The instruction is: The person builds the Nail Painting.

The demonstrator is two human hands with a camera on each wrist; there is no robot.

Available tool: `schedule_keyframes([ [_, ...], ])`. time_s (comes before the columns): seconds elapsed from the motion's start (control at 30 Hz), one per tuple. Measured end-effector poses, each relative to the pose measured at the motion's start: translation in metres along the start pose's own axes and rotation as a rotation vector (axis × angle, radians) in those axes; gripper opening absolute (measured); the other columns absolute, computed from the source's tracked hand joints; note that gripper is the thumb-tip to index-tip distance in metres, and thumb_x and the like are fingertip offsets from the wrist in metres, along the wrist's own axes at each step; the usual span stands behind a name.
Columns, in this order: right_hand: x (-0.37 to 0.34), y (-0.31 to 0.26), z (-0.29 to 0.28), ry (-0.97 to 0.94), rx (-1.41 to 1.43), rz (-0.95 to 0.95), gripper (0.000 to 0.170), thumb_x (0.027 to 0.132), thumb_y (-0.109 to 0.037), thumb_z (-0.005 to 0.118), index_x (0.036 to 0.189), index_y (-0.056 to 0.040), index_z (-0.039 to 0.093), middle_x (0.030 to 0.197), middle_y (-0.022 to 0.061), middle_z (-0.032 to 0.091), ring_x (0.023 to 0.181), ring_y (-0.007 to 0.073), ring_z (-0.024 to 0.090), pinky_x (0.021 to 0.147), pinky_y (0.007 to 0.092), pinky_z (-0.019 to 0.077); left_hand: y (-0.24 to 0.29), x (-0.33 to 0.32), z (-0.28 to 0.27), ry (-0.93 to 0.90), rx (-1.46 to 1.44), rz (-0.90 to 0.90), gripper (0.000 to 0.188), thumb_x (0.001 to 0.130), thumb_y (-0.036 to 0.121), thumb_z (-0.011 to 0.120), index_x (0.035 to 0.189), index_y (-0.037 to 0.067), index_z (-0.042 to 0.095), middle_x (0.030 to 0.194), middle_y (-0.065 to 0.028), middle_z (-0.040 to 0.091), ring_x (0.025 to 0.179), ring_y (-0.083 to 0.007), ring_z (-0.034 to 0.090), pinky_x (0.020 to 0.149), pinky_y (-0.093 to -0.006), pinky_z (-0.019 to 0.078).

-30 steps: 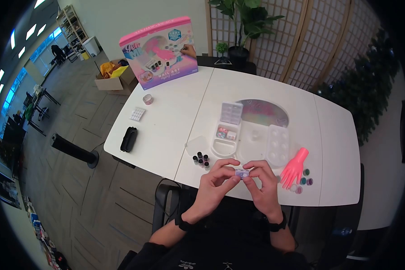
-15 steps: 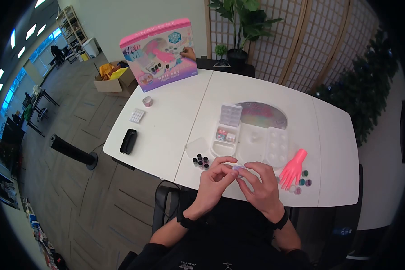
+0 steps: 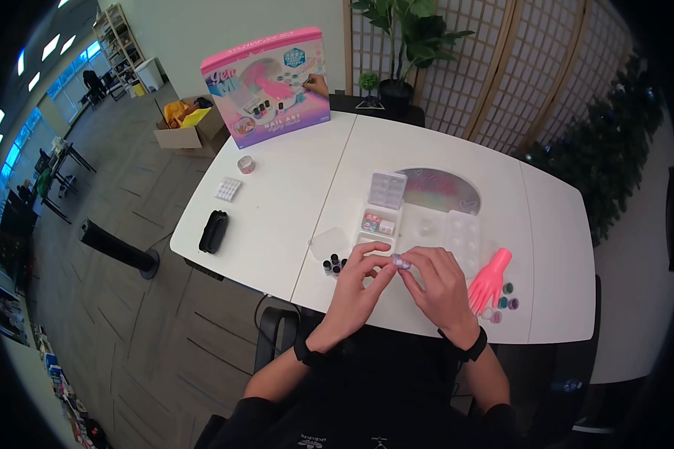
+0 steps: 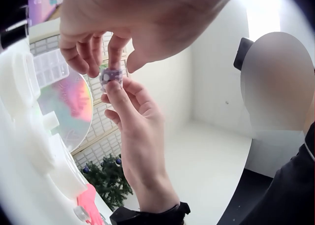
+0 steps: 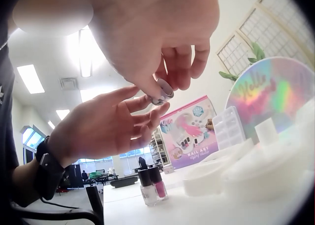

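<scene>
Over the table, close to the person's body, both hands meet at a small purple roll (image 3: 401, 262) with white dots. In the left wrist view the right hand (image 4: 140, 131) pinches this roll from below, its thumb lying across the dotted side. From the other side the left hand (image 3: 354, 288) holds it at the fingertips. Seen from the right wrist, the roll (image 5: 164, 93) is tilted and shows a round end. Several dark-capped nail polish bottles (image 3: 335, 264) stand by the left hand. A bright pink model hand (image 3: 490, 280) lies to the right.
A white nail station (image 3: 424, 232) with compartments and a shiny round backboard (image 3: 442, 191) stands beyond the hands. Small glitter pots (image 3: 508, 288) sit beside the pink hand. Farther left are a black case (image 3: 214, 232), a white tray (image 3: 228, 189) and the upright kit box (image 3: 269, 90).
Both hands have lifted forward, away from the body, with the roll. The roll has turned between the fingers, and the left hand now overlaps some polish bottles in the head view.
</scene>
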State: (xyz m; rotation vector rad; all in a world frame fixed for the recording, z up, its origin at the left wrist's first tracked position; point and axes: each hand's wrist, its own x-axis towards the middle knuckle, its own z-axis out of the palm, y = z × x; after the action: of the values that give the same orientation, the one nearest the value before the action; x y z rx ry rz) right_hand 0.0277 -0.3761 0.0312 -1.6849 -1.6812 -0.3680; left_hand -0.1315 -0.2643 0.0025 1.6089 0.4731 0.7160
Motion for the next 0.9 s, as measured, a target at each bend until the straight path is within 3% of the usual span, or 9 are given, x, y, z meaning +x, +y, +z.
schedule_keyframes([
  [0.17, 0.022, 0.031, 0.018, -0.053, 0.037, 0.196, 0.021, 0.095, -0.01, 0.079, 0.112, -0.0029, 0.07, 0.107, 0.0101, 0.071, 0.1, 0.032, 0.069, 0.085, 0.0432, 0.0541, 0.014, 0.023, -0.018, 0.028, 0.324, 0.077, 0.026, 0.106, 0.008, 0.067, 0.132, 0.008, 0.071, 0.144, -0.0128, 0.056, 0.114, -0.0237, 0.066, 0.096, -0.0372, 0.0542],
  [0.2, 0.026, 0.04, 0.024, -0.07, 0.029, 0.218, 0.018, 0.097, -0.012, 0.077, 0.11, -0.0025, 0.07, 0.105, 0.0107, 0.069, 0.1, 0.0331, 0.068, 0.087, 0.0446, 0.0541, 0.006, 0.032, -0.025, 0.014, 0.464, 0.197, 0.028, 0.104, 0.006, 0.066, 0.131, 0.008, 0.072, 0.144, -0.0154, 0.056, 0.117, -0.0305, 0.064, 0.099, -0.0422, 0.0536],
  [0.3, 0.036, 0.06, 0.043, -0.155, -0.014, 0.255, 0.018, 0.098, -0.013, 0.077, 0.11, -0.0023, 0.07, 0.105, 0.0119, 0.067, 0.102, 0.0338, 0.067, 0.089, 0.0456, 0.0544, 0.0, 0.058, -0.047, -0.166, 0.871, 0.266, 0.032, 0.101, 0.005, 0.067, 0.133, 0.007, 0.071, 0.143, -0.0165, 0.057, 0.12, -0.0358, 0.061, 0.103, -0.0463, 0.0512],
  [0.43, 0.043, 0.068, 0.06, -0.214, -0.042, 0.238, 0.019, 0.096, -0.012, 0.077, 0.11, -0.002, 0.07, 0.108, 0.0127, 0.065, 0.106, 0.0342, 0.065, 0.092, 0.0465, 0.054, -0.032, 0.089, -0.052, -0.281, 1.131, 0.284, 0.038, 0.099, 0.006, 0.066, 0.137, 0.008, 0.072, 0.147, -0.0205, 0.057, 0.129, -0.04, 0.057, 0.107, -0.052, 0.0478],
  [0.63, 0.042, 0.077, 0.084, -0.238, -0.124, 0.196, 0.02, 0.094, -0.011, 0.078, 0.11, -0.0027, 0.069, 0.109, 0.0127, 0.064, 0.108, 0.0335, 0.065, 0.092, 0.0471, 0.0536, -0.041, 0.102, -0.037, -0.433, 1.198, 0.19, 0.037, 0.098, 0.012, 0.068, 0.135, 0.008, 0.073, 0.153, -0.0223, 0.055, 0.138, -0.0411, 0.053, 0.11, -0.0536, 0.0452],
  [0.9, 0.041, 0.076, 0.09, -0.275, -0.209, 0.15, 0.018, 0.095, -0.013, 0.077, 0.108, -0.0023, 0.07, 0.107, 0.0123, 0.064, 0.105, 0.0319, 0.066, 0.091, 0.0456, 0.0539, -0.045, 0.095, -0.034, -0.447, 1.228, 0.205, 0.036, 0.098, 0.019, 0.072, 0.133, 0.007, 0.073, 0.155, -0.0216, 0.051, 0.139, -0.0405, 0.052, 0.111, -0.0554, 0.0439],
])
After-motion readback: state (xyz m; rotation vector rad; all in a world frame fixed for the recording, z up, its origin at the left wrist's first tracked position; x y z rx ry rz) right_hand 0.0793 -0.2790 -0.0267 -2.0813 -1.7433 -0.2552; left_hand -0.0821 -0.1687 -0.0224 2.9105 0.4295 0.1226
